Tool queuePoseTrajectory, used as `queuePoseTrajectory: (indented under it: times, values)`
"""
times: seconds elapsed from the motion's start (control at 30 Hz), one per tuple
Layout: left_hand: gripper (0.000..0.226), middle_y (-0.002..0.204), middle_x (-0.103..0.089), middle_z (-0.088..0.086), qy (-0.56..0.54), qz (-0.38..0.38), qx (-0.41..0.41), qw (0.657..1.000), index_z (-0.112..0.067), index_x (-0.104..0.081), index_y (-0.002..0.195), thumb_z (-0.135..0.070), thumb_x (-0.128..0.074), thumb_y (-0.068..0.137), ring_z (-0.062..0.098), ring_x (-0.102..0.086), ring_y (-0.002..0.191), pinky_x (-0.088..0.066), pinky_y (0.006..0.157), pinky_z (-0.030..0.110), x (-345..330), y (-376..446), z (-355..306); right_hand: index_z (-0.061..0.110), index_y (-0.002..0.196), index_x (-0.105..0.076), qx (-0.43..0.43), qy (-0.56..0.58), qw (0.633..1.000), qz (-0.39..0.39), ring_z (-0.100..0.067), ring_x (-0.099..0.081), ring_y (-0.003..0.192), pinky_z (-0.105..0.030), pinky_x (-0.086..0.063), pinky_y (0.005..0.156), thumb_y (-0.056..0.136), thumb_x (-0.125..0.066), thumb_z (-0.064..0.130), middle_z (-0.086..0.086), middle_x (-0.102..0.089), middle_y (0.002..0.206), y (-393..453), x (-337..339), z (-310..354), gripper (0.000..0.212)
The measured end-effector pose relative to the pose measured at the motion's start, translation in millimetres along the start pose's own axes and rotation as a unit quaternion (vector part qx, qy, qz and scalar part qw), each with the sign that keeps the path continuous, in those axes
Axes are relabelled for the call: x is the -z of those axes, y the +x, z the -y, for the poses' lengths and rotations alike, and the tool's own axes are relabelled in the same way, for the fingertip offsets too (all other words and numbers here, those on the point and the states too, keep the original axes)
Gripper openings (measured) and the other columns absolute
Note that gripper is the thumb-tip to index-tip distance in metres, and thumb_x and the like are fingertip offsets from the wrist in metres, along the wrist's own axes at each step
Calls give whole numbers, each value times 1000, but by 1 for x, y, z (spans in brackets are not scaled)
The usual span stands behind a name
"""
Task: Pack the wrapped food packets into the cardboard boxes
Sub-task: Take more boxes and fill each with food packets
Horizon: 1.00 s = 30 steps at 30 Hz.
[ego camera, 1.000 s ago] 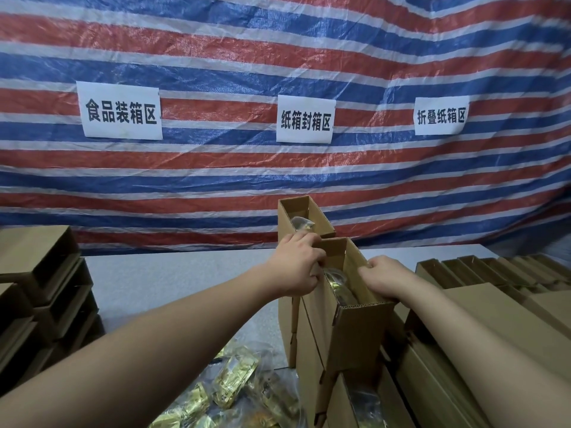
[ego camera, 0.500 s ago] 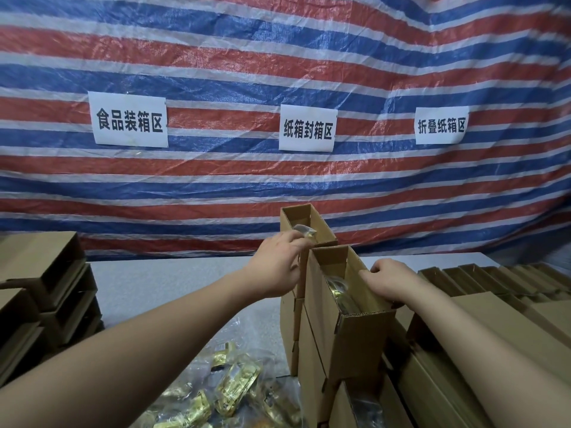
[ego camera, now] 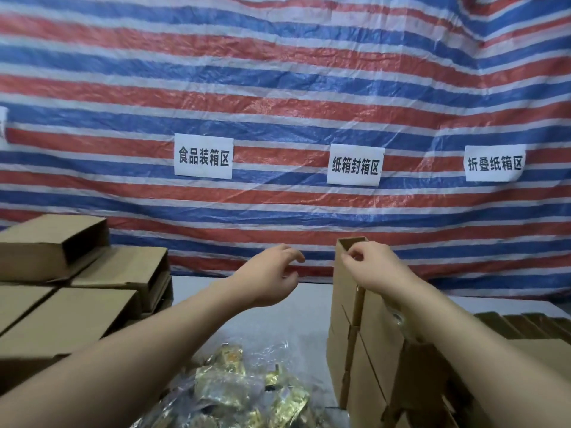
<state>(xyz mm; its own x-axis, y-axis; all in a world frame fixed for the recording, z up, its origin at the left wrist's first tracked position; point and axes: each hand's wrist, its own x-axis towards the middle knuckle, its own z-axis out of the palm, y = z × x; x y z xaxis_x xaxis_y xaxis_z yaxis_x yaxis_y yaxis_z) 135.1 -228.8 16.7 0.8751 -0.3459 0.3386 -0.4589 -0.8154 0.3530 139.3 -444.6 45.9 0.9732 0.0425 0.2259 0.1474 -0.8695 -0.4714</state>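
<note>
Two tall open cardboard boxes stand upright, one behind the other, right of centre. My right hand [ego camera: 375, 268] pinches the top rim of the far box [ego camera: 344, 279]. The near box [ego camera: 378, 350] is largely hidden by my right forearm, and a bit of clear wrapper shows at its top. My left hand [ego camera: 272, 278] hovers left of the boxes with fingers apart and nothing in it. A clear plastic bag of gold wrapped food packets [ego camera: 247, 387] lies on the table below my hands.
Closed cardboard boxes are stacked at the left [ego camera: 77, 291]. Flat and open boxes lie in a row at the right [ego camera: 525, 327]. A striped tarp with three paper signs [ego camera: 354, 165] hangs behind the grey table [ego camera: 278, 322].
The camera has swung left and up. My left hand has left the far box's rim and moved left, empty. My right hand has shifted from the near box's edge to the far box's top.
</note>
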Motion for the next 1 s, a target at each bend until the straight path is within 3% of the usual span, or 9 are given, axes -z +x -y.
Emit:
queuePoseTrajectory:
  times: [0.17, 0.27, 0.37, 0.5, 0.63, 0.7, 0.8, 0.9, 1.0]
  values:
    - [29, 122, -66, -4, -2, -13, 34, 999, -22, -65, 120, -28, -54, 94, 12, -61, 109, -50, 99, 34, 47, -46, 26, 26, 90, -66, 63, 84, 990, 91, -9, -68, 74, -25, -55, 62, 99, -52, 41, 6, -70, 83, -18, -23, 83, 22]
    - [23, 115, -67, -8, 0, -34, 59, 998, -24, -67, 113, -29, -55, 94, 7, -61, 100, -51, 89, 26, 73, -72, 46, 26, 88, -66, 100, 97, 987, 83, -10, -66, 77, -25, -53, 62, 99, -53, 37, 6, -68, 84, -27, -35, 124, 21]
    - [18, 106, -67, -11, 6, -56, 81, 995, -24, -68, 107, -28, -55, 95, 4, -61, 92, -47, 77, 18, 98, -93, 69, 28, 89, -67, 120, 134, 980, 80, -14, -66, 83, -35, -59, 76, 99, -54, 34, 6, -68, 88, -33, -47, 155, 18]
    - [16, 101, -63, -14, 8, -71, 114, 991, -28, -66, 107, -32, -54, 97, 3, -60, 90, -42, 67, 12, 125, -116, 109, 31, 94, -66, 149, 166, 971, 87, -9, -64, 88, -29, -55, 74, 100, -54, 33, 10, -68, 94, -32, -66, 192, 14]
    - [20, 110, -63, -13, 30, -92, 160, 982, -28, -64, 115, -33, -55, 98, 5, -60, 103, -45, 80, 19, 150, -127, 159, 37, 103, -60, 174, 177, 962, 111, -1, -58, 92, -13, -42, 63, 101, -52, 37, 16, -62, 105, -19, -91, 233, 8]
    - [15, 104, -63, -14, 42, -100, 187, 976, -30, -64, 110, -32, -56, 97, 5, -61, 96, -47, 80, 19, 161, -128, 188, 37, 113, -56, 180, 175, 961, 120, 1, -56, 94, -9, -41, 62, 101, -52, 38, 14, -61, 115, -10, -103, 252, 12]
    - [7, 93, -59, -14, 145, -106, 213, 960, -32, -60, 101, -34, -55, 97, 1, -53, 77, -42, 70, 16, 176, -125, 241, 31, 137, -49, 185, 172, 959, 128, -7, -54, 114, -17, -45, 81, 101, -52, 41, 9, -55, 135, 11, -121, 279, 38]
    - [22, 117, -61, -8, 224, -96, 248, 938, -30, -59, 117, -37, -53, 98, 11, -58, 100, -50, 90, 26, 187, -113, 297, 30, 146, -41, 185, 172, 960, 123, -16, -48, 131, -28, -44, 94, 101, -52, 42, 5, -48, 147, 38, -133, 300, 48]
    - [36, 132, -57, -3, 257, -67, 300, 916, -26, -52, 131, -41, -51, 98, 19, -55, 119, -46, 105, 37, 182, -95, 351, 30, 148, -38, 175, 161, 962, 132, -18, -46, 134, -32, -45, 98, 101, -51, 44, 4, -45, 150, 65, -143, 313, 51]
